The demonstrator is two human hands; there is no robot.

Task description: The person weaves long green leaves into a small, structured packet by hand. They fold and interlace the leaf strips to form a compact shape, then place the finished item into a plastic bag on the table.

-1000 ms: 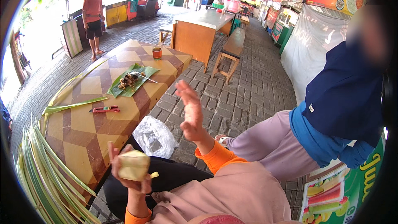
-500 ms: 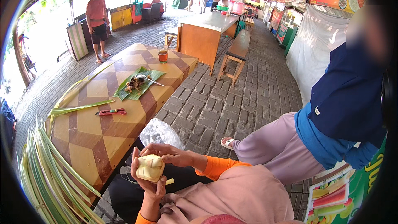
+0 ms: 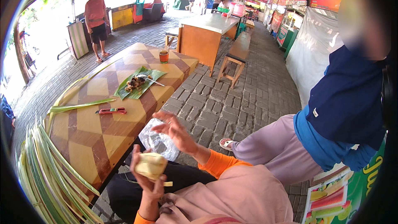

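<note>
A pale yellow-green pouch woven from palm leaf (image 3: pixel 151 166) sits in my left hand (image 3: pixel 156 187), with the fingers and thumb around it over my lap. A short strip end sticks out beside my thumb. Above and right of the pouch, my right hand (image 3: pixel 176 132) is raised in the air, fingers spread and apart from it, slightly blurred. On the table (image 3: pixel 89 139) to the left lie a red cutter knife (image 3: pixel 112 111) and a cut leaf strip (image 3: pixel 83 106). A bundle of long green-yellow palm leaves (image 3: pixel 47 178) hangs over the table's near left end.
Food on a banana leaf (image 3: pixel 132 91) with a spoon and a glass of brown drink (image 3: pixel 164 54) stand farther along the table. A clear plastic bag (image 3: pixel 159 139) is beside it. A person in blue (image 3: pixel 344 99) stands close on my right. A bench (image 3: pixel 237 52) stands ahead.
My right hand has come off the woven pouch and lifted up, its fingers spreading. The left hand still holds the pouch, which has turned slightly.
</note>
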